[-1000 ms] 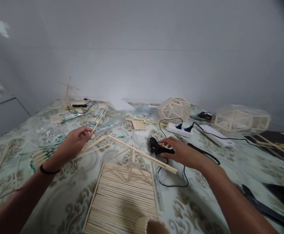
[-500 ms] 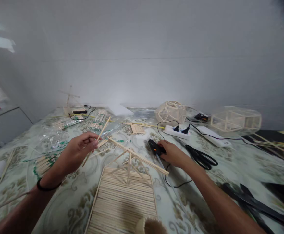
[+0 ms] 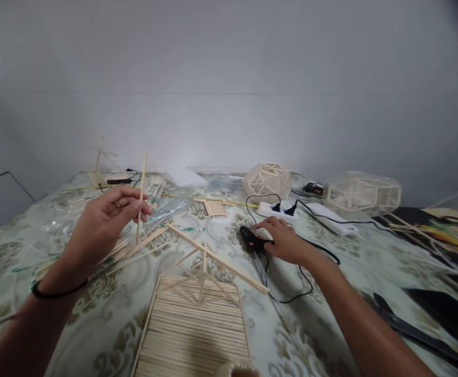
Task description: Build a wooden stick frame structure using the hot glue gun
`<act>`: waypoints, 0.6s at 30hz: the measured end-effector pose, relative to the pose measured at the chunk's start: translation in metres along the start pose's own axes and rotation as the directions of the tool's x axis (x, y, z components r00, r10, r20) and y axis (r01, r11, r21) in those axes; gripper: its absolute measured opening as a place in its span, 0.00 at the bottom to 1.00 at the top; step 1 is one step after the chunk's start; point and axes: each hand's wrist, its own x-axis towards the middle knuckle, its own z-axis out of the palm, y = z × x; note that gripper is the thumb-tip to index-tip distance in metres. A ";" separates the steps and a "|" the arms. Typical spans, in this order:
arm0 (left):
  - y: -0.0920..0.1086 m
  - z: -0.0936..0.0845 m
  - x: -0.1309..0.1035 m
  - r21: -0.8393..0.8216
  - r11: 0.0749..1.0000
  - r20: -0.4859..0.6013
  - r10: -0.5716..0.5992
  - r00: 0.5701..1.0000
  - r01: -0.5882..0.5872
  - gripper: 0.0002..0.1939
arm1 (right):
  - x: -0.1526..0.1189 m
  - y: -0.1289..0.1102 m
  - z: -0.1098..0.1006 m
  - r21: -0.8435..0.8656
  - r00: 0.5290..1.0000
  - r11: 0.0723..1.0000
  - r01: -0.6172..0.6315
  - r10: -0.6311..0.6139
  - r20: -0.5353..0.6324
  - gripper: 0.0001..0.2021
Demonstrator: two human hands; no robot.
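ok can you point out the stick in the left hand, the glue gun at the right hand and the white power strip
stick [image 3: 143, 175]: head view, on its upper half
glue gun [image 3: 248, 239]: head view, on its black body
power strip [image 3: 267, 210]: head view, left end of its casing

Thin, straight, pale wood stick [image 3: 144, 175] was held nr-vert., top leaning slightly R, over L part of tbl [image 3: 107, 327], while blk corded glue gun [image 3: 248, 238] was gripped by handle, well to stick's R.
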 end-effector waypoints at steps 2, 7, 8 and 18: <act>0.002 0.001 0.004 -0.019 0.999 -0.007 0.028 1.000 -0.029 0.07 | 0.012 -0.012 -0.001 -0.005 1.000 1.000 0.004 -0.004 -0.022 0.19; 0.000 -0.003 0.004 -0.059 0.998 -0.024 0.006 1.000 -0.007 0.06 | 0.059 -0.044 0.022 0.009 0.998 0.999 0.043 -0.043 0.039 0.12; -0.001 -0.006 0.003 -0.060 0.998 -0.031 0.002 1.000 -0.003 0.06 | 0.068 -0.047 0.028 -0.003 0.999 1.000 0.031 -0.031 0.045 0.14; 0.001 -0.017 0.004 -0.071 0.997 -0.067 0.010 0.998 -0.015 0.06 | 0.107 -0.041 0.054 -0.124 0.992 0.990 -0.069 0.080 0.092 0.19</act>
